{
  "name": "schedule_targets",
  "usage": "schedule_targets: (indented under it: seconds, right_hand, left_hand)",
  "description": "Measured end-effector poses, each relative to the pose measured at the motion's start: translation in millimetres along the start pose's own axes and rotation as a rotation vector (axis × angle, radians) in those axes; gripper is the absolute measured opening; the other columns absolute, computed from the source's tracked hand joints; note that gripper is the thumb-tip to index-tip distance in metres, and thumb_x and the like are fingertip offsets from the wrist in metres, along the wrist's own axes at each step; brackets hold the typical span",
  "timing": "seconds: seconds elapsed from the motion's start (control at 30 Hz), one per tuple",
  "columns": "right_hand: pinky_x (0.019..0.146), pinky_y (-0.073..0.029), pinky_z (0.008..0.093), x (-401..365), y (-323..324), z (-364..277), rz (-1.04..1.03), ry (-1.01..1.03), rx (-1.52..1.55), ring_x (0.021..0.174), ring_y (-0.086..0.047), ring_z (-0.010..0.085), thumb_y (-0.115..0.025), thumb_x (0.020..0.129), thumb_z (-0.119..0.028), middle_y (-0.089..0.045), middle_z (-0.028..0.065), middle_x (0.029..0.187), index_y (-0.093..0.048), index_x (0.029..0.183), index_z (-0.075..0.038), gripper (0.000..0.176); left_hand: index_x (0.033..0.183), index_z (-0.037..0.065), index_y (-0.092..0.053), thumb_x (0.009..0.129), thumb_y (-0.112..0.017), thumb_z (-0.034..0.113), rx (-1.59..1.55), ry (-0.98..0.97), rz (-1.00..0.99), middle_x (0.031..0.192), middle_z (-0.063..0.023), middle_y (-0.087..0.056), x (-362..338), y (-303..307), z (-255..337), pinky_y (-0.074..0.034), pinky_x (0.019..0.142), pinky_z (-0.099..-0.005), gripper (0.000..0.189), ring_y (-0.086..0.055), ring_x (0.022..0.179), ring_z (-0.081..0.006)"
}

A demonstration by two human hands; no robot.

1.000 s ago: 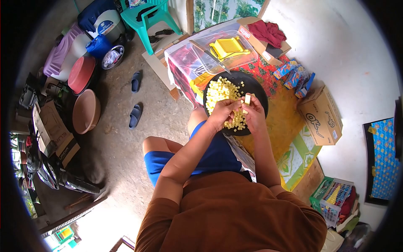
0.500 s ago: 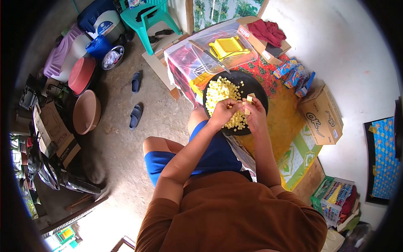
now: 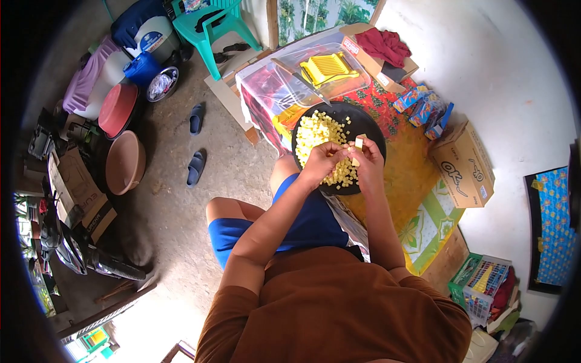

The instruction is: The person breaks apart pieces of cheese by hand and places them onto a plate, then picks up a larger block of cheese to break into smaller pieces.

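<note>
Over a round black tray [image 3: 370, 121] my right hand [image 3: 368, 162] holds a pale yellow strip [image 3: 357, 149] upright between its fingers. My left hand [image 3: 322, 161] is closed beside it, fingertips pinched together close to the strip; what they grip, if anything, is too small to tell. Small pale yellow cubes [image 3: 318, 130] lie heaped on the tray's left side and below my hands, with a few loose ones near its upper middle.
Behind the tray are a clear plastic box [image 3: 257, 81] and a yellow slotted rack [image 3: 328, 68]. An OK cardboard box [image 3: 463, 166] stands right. Left on the floor are slippers [image 3: 195, 167] and a pink basin [image 3: 126, 162]. A green chair [image 3: 227, 29] stands at the back.
The strip in my right hand has tilted a little and sits slightly differently between the fingers. Both hands have stayed in nearly the same place over the tray.
</note>
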State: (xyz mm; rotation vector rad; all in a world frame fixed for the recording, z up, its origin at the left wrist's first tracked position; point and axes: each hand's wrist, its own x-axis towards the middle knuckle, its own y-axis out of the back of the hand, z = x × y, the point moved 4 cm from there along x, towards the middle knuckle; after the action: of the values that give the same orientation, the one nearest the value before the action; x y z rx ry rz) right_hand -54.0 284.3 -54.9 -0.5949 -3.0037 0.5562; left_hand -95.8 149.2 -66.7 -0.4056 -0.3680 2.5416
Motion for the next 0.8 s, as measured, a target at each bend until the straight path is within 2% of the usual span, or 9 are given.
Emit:
schedule_targets:
  seconds: [0.23,0.4,0.53,0.6,0.8]
  right_hand:
    - [0.081,-0.049,0.0286,-1.6,1.4,6.2,0.012,-0.144,0.190,0.095,-0.062,0.0191,-0.063,0.086,-0.001,-0.061,0.0100,0.101,-0.050,0.119,0.003,0.036]
    - [0.078,-0.052,0.0291,-0.7,-0.3,7.2,0.022,-0.161,0.199,0.093,-0.064,0.0200,-0.063,0.086,-0.002,-0.061,0.0114,0.101,-0.049,0.119,0.003,0.036]
    - [0.073,-0.052,0.0281,5.8,4.1,15.1,0.098,-0.182,0.165,0.086,-0.064,0.0186,-0.065,0.086,-0.003,-0.061,0.0109,0.099,-0.050,0.117,0.003,0.035]
    - [0.069,-0.052,0.0275,10.8,7.4,22.8,0.090,-0.148,0.090,0.082,-0.063,0.0171,-0.066,0.085,-0.004,-0.061,0.0101,0.095,-0.051,0.115,0.003,0.035]
    - [0.058,-0.049,0.0249,25.6,17.1,32.7,0.089,-0.073,-0.369,0.066,-0.060,0.0111,-0.070,0.082,-0.008,-0.061,0.0067,0.081,-0.057,0.107,0.005,0.031]
  left_hand:
    - [0.094,0.002,-0.062,0.090,-0.065,0.022,0.063,-0.019,0.027,0.075,0.0005,-0.061,-2.3,0.8,0.4,-0.039,0.043,-0.0196,0.020,-0.046,0.050,-0.0035]
    - [0.096,0.002,-0.063,0.090,-0.065,0.021,0.043,-0.018,0.017,0.078,-0.0003,-0.063,-2.3,3.1,-1.7,-0.039,0.043,-0.0196,0.020,-0.046,0.051,-0.0031]
    - [0.099,0.002,-0.064,0.090,-0.064,0.017,0.185,-0.093,0.073,0.080,-0.0015,-0.064,2.1,10.5,-11.4,-0.040,0.044,-0.0199,0.018,-0.049,0.053,-0.0036]
    - [0.100,0.003,-0.064,0.090,-0.063,0.016,0.214,-0.059,0.121,0.081,-0.0018,-0.064,1.9,15.4,-15.6,-0.040,0.045,-0.0205,0.017,-0.051,0.056,-0.0048]
    - [0.094,-0.001,-0.064,0.086,-0.064,0.013,0.598,-0.319,0.250,0.081,-0.0076,-0.066,11.7,32.3,-32.7,-0.048,0.061,-0.0277,0.016,-0.060,0.067,-0.0137]
